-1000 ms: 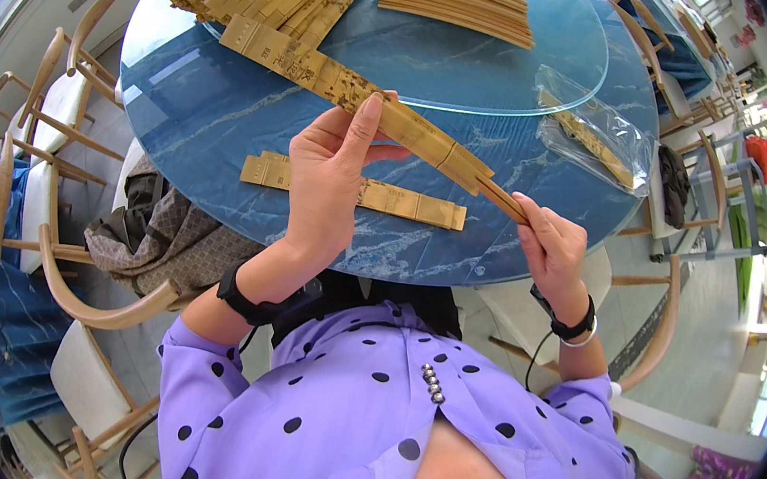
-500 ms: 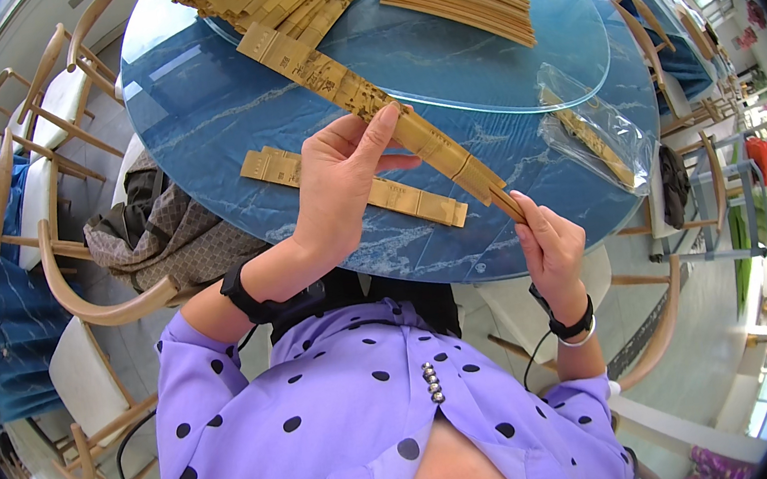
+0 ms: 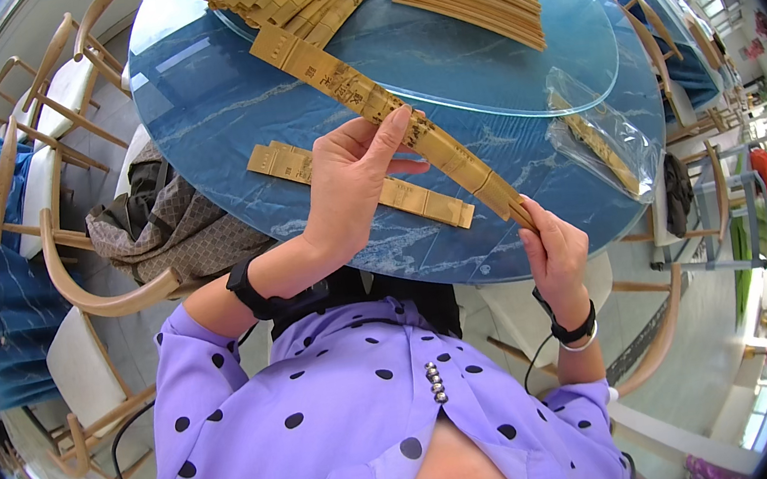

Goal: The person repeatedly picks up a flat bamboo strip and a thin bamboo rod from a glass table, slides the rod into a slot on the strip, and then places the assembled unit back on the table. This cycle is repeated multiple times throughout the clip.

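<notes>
A long gold printed paper chopstick sleeve [image 3: 341, 87] slants across the front of me, held in the air above the blue table. My left hand [image 3: 352, 181] pinches its middle between thumb and fingers. At the lower right end, my right hand [image 3: 554, 247] grips the brown ends of chopsticks [image 3: 522, 216] that stick out of the sleeve a little; its fingertips are close to the sleeve's edge. Beneath my left hand, more gold sleeves [image 3: 427, 203] lie overlapping on the tabletop, partly hidden by that hand.
A big fanned pile of gold sleeves [image 3: 297, 1] and a row of brown chopsticks [image 3: 470, 4] lie on the glass turntable [image 3: 564, 74]. To the right, a clear plastic bag [image 3: 624, 129] holds a gold piece. A chair [image 3: 113, 301] with a patterned bag [image 3: 170, 218] stands left.
My right hand has closed in on the sleeve, so less of the chopsticks shows outside it. My left hand keeps its pinch. The whole view has shifted slightly.
</notes>
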The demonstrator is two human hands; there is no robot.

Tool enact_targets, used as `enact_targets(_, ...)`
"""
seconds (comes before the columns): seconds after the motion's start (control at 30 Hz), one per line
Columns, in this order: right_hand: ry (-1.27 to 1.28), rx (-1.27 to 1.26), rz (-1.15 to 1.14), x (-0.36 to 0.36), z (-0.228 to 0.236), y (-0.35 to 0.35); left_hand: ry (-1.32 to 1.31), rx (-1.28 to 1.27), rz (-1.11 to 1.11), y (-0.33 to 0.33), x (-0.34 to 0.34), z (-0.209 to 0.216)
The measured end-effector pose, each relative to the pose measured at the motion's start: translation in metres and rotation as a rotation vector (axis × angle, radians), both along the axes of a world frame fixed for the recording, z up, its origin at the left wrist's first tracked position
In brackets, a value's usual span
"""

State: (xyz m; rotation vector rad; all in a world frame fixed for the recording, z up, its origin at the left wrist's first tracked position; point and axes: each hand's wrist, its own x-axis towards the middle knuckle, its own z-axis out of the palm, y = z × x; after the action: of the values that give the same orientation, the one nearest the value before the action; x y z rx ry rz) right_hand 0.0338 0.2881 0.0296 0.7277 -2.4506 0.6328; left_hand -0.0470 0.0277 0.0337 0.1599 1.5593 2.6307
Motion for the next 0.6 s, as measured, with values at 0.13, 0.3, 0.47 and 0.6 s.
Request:
enact_targets(0.13, -0.017, 0.017, -0.006, 0.003, -0.001, 0.002, -0.019, 0.075, 0.028, -0.001, 0.000, 0.006)
enact_targets(0.3, 0.004, 0.010, -0.001, 0.002, -0.002, 0.003, -0.014, 0.022, 0.041, -0.001, 0.001, 0.003)
enact_targets(0.47, 0.005, 0.037, -0.015, 0.002, 0.002, 0.003, -0.010, -0.042, 0.010, -0.004, 0.002, -0.003)
enact_targets(0.6, 0.000, -0.007, -0.005, 0.004, 0.001, 0.003, -0.012, 0.041, 0.079, -0.010, -0.006, 0.010)
